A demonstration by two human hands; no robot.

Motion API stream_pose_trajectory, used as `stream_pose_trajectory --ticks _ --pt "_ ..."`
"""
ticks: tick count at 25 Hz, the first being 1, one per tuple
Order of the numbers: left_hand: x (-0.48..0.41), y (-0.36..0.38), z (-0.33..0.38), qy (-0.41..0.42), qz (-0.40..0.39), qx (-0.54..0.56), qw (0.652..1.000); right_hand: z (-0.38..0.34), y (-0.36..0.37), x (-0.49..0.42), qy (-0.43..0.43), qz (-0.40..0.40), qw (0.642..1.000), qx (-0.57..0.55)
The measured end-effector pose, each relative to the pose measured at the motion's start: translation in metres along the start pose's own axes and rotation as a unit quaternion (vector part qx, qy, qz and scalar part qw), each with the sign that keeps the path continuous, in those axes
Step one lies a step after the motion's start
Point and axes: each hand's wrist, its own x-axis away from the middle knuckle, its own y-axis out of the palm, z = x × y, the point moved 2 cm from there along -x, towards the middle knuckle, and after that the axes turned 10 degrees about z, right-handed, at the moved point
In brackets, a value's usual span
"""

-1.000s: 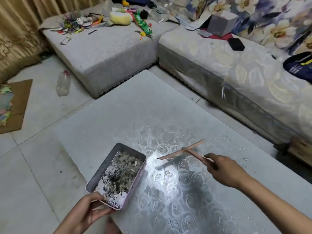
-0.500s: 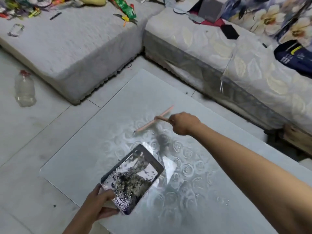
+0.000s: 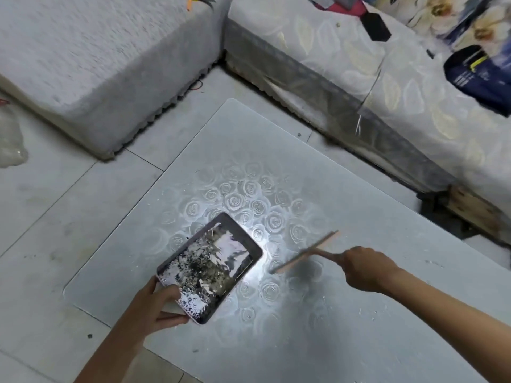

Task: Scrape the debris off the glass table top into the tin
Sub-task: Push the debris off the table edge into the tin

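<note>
The left hand grips the tin by its near corner, thumb on the rim. The right hand is clenched around the scraper handle, over the glass table top.

This is looking like the living room of a home: a grey sofa section and a leaf-patterned sofa section are meeting at a corner and wrapping round a low glass desk etched with roses, all sitting on a pale tiled floor. A flower-printed backrest is running along the right, and what may be a dark blue bag is lying on the seat.
</note>
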Motion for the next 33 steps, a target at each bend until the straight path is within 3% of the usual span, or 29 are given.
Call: stream_pose_trajectory --ticks 7,15,19,22,26,29,33 --pt "-0.003 0.007 0.011 -0.020 0.003 -0.001 1.000 -0.059 -0.048 -0.058 -0.104 0.097 0.990 -0.016" --pt "0.016 0.043 0.027 -0.042 -0.019 0.002 0.999 0.020 0.047 0.050 -0.030 0.007 0.998 -0.051" --pt "0.024 0.074 0.028 -0.036 -0.039 0.003 0.999 0.067 0.009 0.009 0.000 0.127 0.990 -0.056" --pt "0.021 0.105 0.023 -0.032 -0.037 -0.006 0.999 0.115 -0.032 -0.056 0.065 0.154 0.986 -0.017" --pt "0.011 0.148 0.013 -0.017 -0.044 -0.004 0.999 0.156 -0.027 -0.099 0.092 0.125 0.984 -0.083" --pt "0.009 0.172 0.011 -0.016 -0.044 0.000 0.999 0.165 0.018 -0.062 0.074 0.125 0.983 -0.113" --pt "0.022 0.201 0.006 -0.020 -0.046 0.008 0.999 0.182 0.052 0.008 0.038 0.027 0.997 -0.056"
